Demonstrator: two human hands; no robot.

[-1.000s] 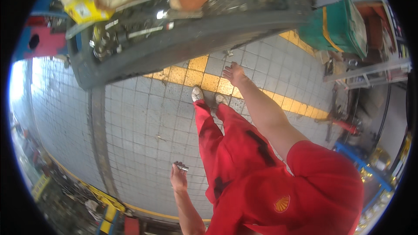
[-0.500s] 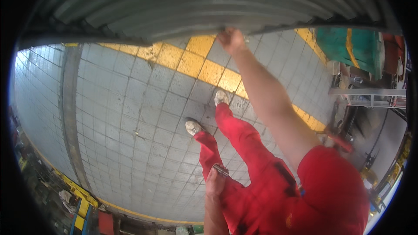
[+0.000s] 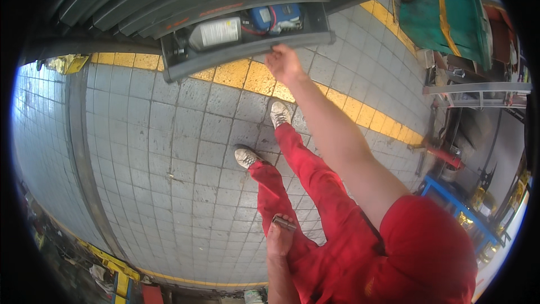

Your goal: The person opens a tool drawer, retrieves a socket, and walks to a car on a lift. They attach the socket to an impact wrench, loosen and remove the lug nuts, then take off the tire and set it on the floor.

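A dark grey drawer [image 3: 225, 57] stands pulled out from a tool cabinet [image 3: 169, 0] at the top. Inside lie a grey bottle with a white label [image 3: 216, 32] and a blue device with a red cable [image 3: 275, 18]. My right hand [image 3: 286, 66], arm stretched forward, has its fingers curled at the drawer's front edge; the fingertips are partly hidden. Low in front of my red trousers, my left hand [image 3: 279, 239] is closed around a short metal cylinder [image 3: 284, 223] that looks like a deep socket.
Grey floor tiles [image 3: 169, 152] carry a yellow stripe [image 3: 230, 74] under the drawer. To the right are a green covered object with a yellow strap [image 3: 450, 28], a metal frame [image 3: 478, 90] and a blue frame [image 3: 461, 211]. Yellow equipment [image 3: 121, 270] stands at lower left.
The drawer has come out toward me, and its contents now show. My right hand has moved slightly nearer and left with it; my left hand still holds the metal cylinder.
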